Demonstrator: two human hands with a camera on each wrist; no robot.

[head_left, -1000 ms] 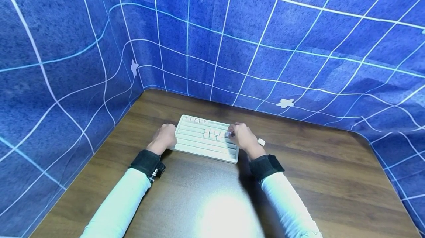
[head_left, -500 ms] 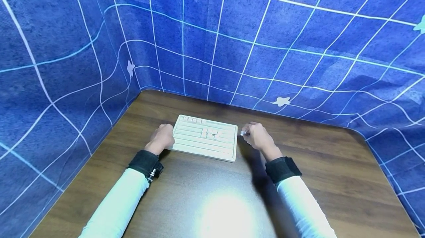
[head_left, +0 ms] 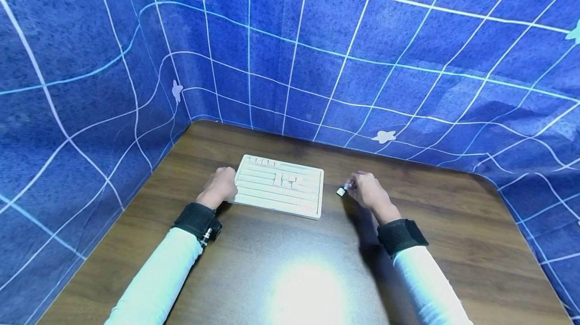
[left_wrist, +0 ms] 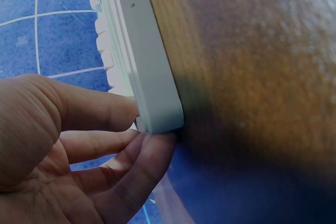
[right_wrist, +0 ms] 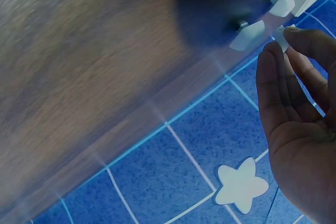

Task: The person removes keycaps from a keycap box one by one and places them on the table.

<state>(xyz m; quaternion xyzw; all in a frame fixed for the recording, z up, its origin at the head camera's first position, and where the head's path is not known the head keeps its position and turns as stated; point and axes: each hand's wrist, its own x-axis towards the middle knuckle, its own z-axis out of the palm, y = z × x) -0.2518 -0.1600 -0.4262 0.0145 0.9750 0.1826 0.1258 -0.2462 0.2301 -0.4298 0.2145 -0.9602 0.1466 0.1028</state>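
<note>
A shallow white tray with raised rows lies on the table, several small white keycaps standing in its middle rows and more along its upper left edge. My left hand grips the tray's left end; the left wrist view shows thumb and fingers pinching its corner. To the right of the tray, just above the table, my right hand pinches a small white keycap between thumb and fingertips. Two loose keycaps lie on the table beside it; one loose keycap shows in the head view.
The brown wooden table has a bright glare spot near its front. Blue cloth with grid lines and stars hangs behind and at the sides of the table.
My right hand has moved right, off the tray to the table beside it, still holding a keycap. A loose keycap near it has come into view. The left hand keeps its grip.
</note>
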